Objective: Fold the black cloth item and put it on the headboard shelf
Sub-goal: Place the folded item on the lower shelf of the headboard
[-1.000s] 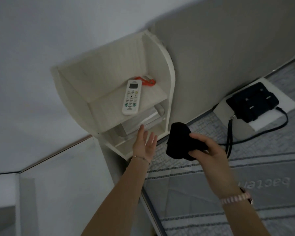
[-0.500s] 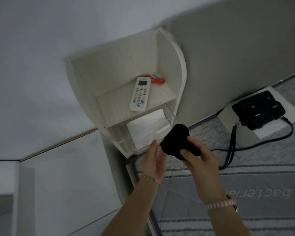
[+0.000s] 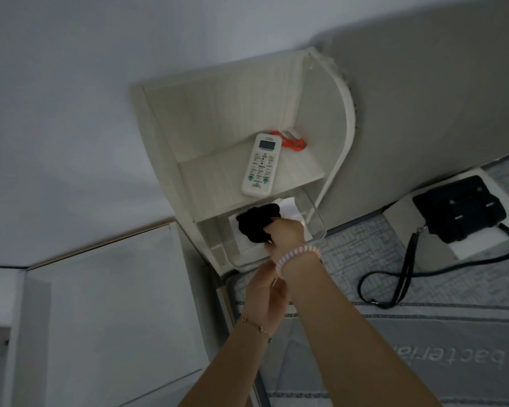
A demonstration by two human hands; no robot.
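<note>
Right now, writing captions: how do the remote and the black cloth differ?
The remote is white, rigid and flat on the upper shelf, untouched. The cloth is black, soft and bunched on the lower shelf, on white paper, held by the right hand. Both sit in the shelf unit.

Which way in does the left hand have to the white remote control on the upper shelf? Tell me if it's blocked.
Probably not blocked. The white remote control lies near the open front edge of the upper shelf. The left hand hangs below, beside the right forearm, apparently holding nothing; the right hand works lower, on the black cloth.
</note>
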